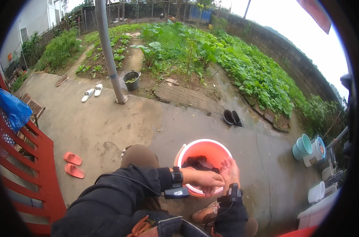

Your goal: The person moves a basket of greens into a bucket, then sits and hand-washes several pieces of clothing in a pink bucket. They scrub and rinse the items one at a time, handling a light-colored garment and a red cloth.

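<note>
A red plastic bucket with a white rim (208, 141) stands on the concrete before me, with dark wet cloth (198, 162) inside. My left hand (205, 179) reaches across the bucket, palm down, its fingers loosely bent near my right wrist. Turned palm up at the bucket's right rim is my right hand (230, 171), with nothing visible in it. Whether the left fingertips touch the right wrist I cannot tell. Both wrists wear strapped devices with cables.
Coral slippers (74, 171) lie left beside a red wooden railing (46, 177). A metal post (108, 53) and black boots (232, 117) stand ahead, before a vegetable garden. Teal buckets (302, 147) and a white bucket (316, 192) are at the right.
</note>
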`<action>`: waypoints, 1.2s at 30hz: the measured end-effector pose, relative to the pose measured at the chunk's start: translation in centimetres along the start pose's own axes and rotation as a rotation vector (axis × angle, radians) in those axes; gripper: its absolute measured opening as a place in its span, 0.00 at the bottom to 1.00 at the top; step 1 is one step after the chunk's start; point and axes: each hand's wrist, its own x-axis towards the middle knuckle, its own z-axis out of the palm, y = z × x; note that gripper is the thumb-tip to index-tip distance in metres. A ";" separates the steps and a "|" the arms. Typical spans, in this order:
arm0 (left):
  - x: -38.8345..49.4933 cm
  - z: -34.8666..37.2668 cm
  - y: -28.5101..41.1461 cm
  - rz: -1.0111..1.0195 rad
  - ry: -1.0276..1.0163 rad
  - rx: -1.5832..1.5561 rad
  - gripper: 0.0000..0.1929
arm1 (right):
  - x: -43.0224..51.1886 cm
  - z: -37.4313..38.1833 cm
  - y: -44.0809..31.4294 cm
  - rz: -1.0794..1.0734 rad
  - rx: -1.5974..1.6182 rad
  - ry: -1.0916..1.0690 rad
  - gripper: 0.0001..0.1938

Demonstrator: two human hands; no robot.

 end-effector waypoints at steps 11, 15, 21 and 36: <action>-0.9 -16.0 -4.4 0.315 1.023 -1.024 0.13 | -5.2 -6.1 10.9 -0.678 -1.972 -0.645 0.14; -0.1 -15.8 -3.9 0.322 0.991 -0.935 0.13 | -4.2 -5.8 11.6 -0.684 -2.030 -0.669 0.10; -0.2 -15.6 -2.4 0.301 0.942 -0.955 0.11 | -5.2 -3.1 14.0 -0.521 -2.022 -0.842 0.06; -1.9 -14.1 0.5 0.271 0.917 -1.055 0.12 | 9.3 2.2 17.4 -0.476 -2.087 -1.276 0.29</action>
